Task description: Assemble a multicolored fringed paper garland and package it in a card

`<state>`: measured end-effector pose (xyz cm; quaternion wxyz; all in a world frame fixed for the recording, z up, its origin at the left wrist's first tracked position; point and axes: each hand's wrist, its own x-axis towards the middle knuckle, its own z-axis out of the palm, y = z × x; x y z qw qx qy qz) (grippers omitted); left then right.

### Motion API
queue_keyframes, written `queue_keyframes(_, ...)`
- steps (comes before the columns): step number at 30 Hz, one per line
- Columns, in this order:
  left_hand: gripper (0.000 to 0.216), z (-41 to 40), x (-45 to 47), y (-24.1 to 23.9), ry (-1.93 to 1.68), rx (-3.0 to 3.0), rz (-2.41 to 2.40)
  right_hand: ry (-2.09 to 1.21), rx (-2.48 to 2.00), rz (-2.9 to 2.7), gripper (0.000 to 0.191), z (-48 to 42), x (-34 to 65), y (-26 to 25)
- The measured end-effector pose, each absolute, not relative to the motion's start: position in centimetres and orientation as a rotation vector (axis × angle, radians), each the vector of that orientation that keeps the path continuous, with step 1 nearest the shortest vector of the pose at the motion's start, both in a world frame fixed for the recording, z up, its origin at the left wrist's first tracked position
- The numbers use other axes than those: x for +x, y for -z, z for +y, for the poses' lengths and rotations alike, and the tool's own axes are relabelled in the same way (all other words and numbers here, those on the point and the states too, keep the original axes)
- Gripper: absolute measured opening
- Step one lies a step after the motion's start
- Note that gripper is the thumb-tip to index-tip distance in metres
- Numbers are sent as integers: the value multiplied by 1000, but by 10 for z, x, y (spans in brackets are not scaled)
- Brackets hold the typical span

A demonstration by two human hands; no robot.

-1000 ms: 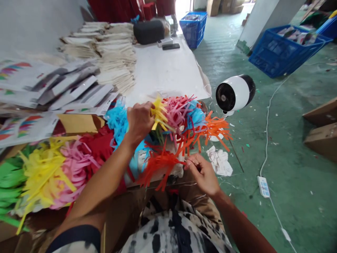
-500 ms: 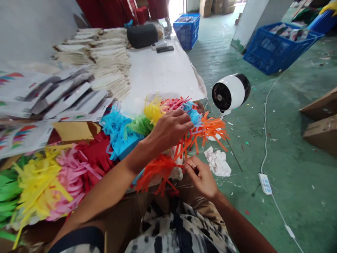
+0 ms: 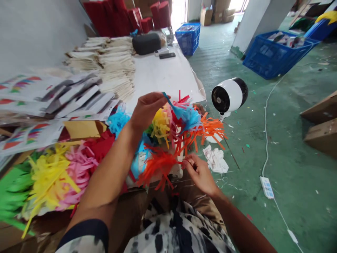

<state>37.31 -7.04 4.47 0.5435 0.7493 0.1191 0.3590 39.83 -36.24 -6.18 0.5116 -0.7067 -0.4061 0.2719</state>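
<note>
My left hand [image 3: 150, 108] pinches the twisted tip of a blue paper tassel [image 3: 186, 116], whose fringe hangs toward the right over the pile. Lower down, my right hand [image 3: 199, 173] is closed on the thin twisted end of a red-orange paper tassel [image 3: 159, 168], with its fringe spread to the left. Between and beyond the hands lie a yellow tassel [image 3: 161, 123], some pink and red fringe, and an orange tassel [image 3: 213, 127] hanging off the table's edge. Part of another blue bundle [image 3: 118, 119] shows behind my left forearm.
Green [image 3: 13, 191], yellow [image 3: 48, 175] and pink tassels [image 3: 79, 172] are heaped at left. Printed packets [image 3: 79, 100] and cream stacks [image 3: 118, 66] cover the table's far left. A fan [image 3: 230, 95], crumpled paper [image 3: 216, 159], a power strip [image 3: 266, 187] and blue crates [image 3: 273, 58] stand right.
My left hand has moved left and up from over the pile, drawing the blue tassel's tip with it. My right hand keeps nearly the same place on the red-orange tassel.
</note>
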Motion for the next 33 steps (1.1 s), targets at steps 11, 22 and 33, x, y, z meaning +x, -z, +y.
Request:
queue_keyframes(11, 20, -79, 368, -79, -821, 1898, 176, -650, -1702, -946, 25, -362, 394, 62)
queue_keyframes(22, 38, -76, 298, -122, -1107, 1482, 97, -658, -1570, -866, 31, -366, 396, 66)
queue_keyframes(33, 32, -198, 283, 2, -512, 1460, 498, -527, -1321, -599, 25, -343, 392, 53)
